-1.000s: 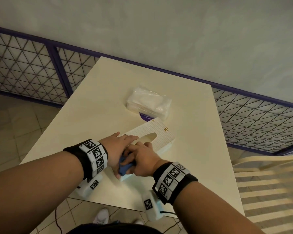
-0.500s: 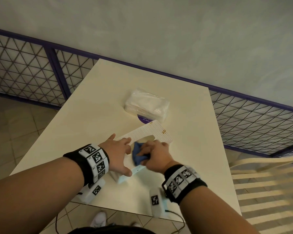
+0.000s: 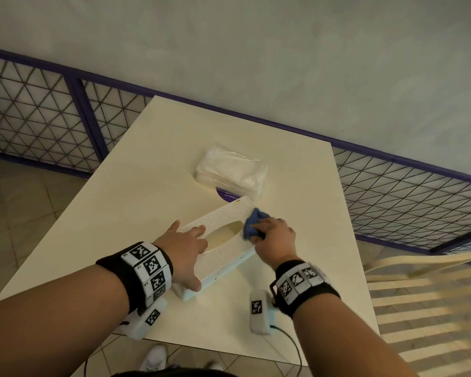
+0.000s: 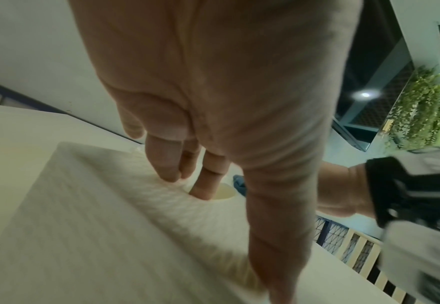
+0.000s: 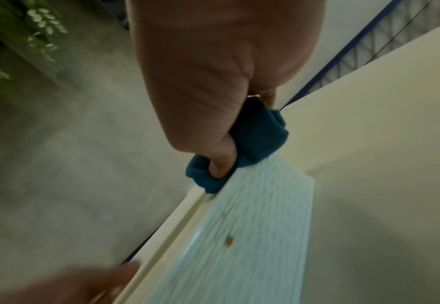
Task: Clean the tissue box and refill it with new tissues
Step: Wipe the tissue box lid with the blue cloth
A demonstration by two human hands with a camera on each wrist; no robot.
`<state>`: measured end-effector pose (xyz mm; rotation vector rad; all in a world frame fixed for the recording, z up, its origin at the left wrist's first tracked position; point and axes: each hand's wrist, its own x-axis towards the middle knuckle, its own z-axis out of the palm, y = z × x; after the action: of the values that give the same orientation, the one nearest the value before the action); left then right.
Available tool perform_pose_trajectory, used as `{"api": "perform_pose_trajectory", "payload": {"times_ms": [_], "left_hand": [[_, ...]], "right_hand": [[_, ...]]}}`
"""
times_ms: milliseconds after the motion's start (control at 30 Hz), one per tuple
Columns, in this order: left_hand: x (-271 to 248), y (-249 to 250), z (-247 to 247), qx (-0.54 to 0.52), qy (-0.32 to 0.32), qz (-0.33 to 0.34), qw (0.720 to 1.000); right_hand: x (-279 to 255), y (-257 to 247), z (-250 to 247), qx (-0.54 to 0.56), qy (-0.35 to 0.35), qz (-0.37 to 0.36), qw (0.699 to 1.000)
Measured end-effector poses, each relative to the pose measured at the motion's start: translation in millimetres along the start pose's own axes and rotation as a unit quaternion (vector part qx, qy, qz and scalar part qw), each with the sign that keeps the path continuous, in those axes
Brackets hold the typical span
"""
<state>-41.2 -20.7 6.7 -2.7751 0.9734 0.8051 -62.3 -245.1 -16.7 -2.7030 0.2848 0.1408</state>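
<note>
I see the tissue box [image 3: 223, 240] lying flat near the front of the cream worktop [image 3: 136, 186], set at a slant to its edges. It is a white, low rectangular box with a finely ribbed, woven-looking top and a smooth side wall. Through its oval slot [image 3: 223, 236] only a pale, bare inside shows. My left hand [image 3: 184, 250] rests on the near end of the box with its fingers [image 4: 167, 164] laid out fairly straight on the textured top, one fingertip dipping at the slot's edge, and the thumb down along the side wall. My right hand [image 3: 273, 238] has its fingers curled round a bunched blue cloth [image 3: 252, 223], soft and folded into thick rolls, and presses it on the far end of the box top, just beside the slot. Beyond the box, near but apart from it, lies the tissue pack [image 3: 231, 170], a soft block of white tissues in clear, crinkled plastic wrap. It partly covers a round purple sticker [image 3: 227, 194] on the worktop.
</note>
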Motion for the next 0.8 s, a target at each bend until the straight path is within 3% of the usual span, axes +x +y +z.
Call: {"api": "perform_pose_trajectory", "payload": {"times_ms": [167, 267, 367, 433, 500, 567, 633, 733, 800], "left_hand": [[-1, 6, -2, 0.013, 0.003, -0.007, 1.0], [-1, 5, -4, 0.011, 0.002, -0.005, 1.0], [-2, 3, -5, 0.0, 0.002, -0.001, 1.0], [-5, 2, -4, -0.023, 0.001, 0.003, 1.0], [-7, 1, -1, -0.059, -0.01, 0.0, 0.998], [-8, 1, 2, -0.084, -0.008, 0.001, 0.996], [-8, 0, 5, -0.095, 0.008, 0.0, 0.995], [-6, 1, 6, -0.087, 0.006, -0.009, 0.996], [-5, 2, 4, -0.088, -0.005, -0.01, 0.996]], "right_hand": [[-36, -30, 31, 0.016, -0.031, -0.117, 0.992], [-32, -16, 28, 0.019, -0.05, -0.15, 0.987], [-10, 15, 6, 0.021, 0.006, -0.083, 0.996], [5, 27, -9, -0.006, 0.007, -0.025, 1.0], [18, 28, -18, -0.033, 0.004, 0.033, 0.999], [23, 14, -24, -0.03, 0.048, 0.07, 0.996], [25, -4, -21, -0.035, 0.061, 0.049, 0.996], [18, -21, 0, -0.112, -0.058, -0.04, 0.991], [22, -17, 3, -0.116, -0.087, -0.032, 0.989]]}}
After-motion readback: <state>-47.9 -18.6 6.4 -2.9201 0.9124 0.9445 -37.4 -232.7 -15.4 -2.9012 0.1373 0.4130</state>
